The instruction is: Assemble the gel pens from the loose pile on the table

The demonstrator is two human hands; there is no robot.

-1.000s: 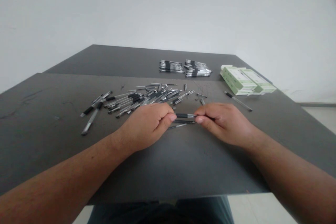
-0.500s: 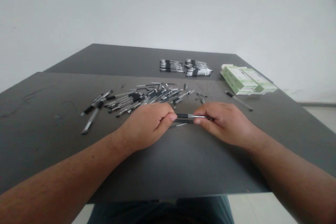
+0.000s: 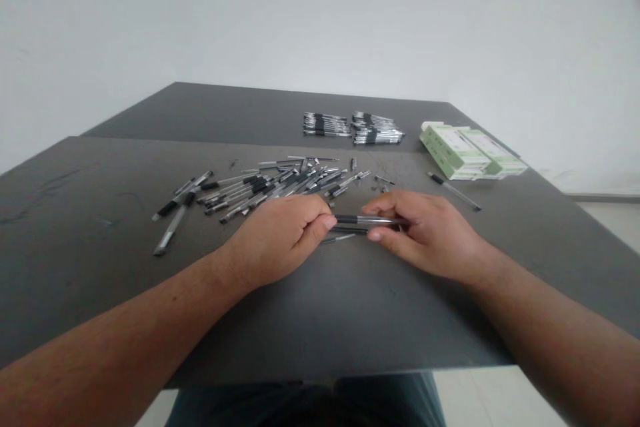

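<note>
My left hand [image 3: 287,237] is closed, pinching a gel pen [image 3: 373,221] between thumb and forefinger. The pen lies level, its black rubber grip close to my left fingertips and its clear barrel pointing right. My right hand [image 3: 425,227] is around the barrel's far end, thumb and forefinger parted with a gap on either side of the pen. That end is hidden among the right fingers, so contact there is unclear. Just below the held pen, other thin pen parts [image 3: 345,238] rest on the table. A loose heap of pens [image 3: 270,187] lies behind my left hand.
Two groups of lined-up pens [image 3: 326,125] lie on the far part of the dark table [image 3: 320,320]. Green and white boxes [image 3: 457,153] stand at the right, with a single pen [image 3: 455,192] in front. Separate pens [image 3: 180,213] lie at the left; small caps are scattered mid-table.
My right thumb and forefinger have loosened from the pen and spread apart; more of the barrel shows between them. My left hand keeps its grip in the same place.
</note>
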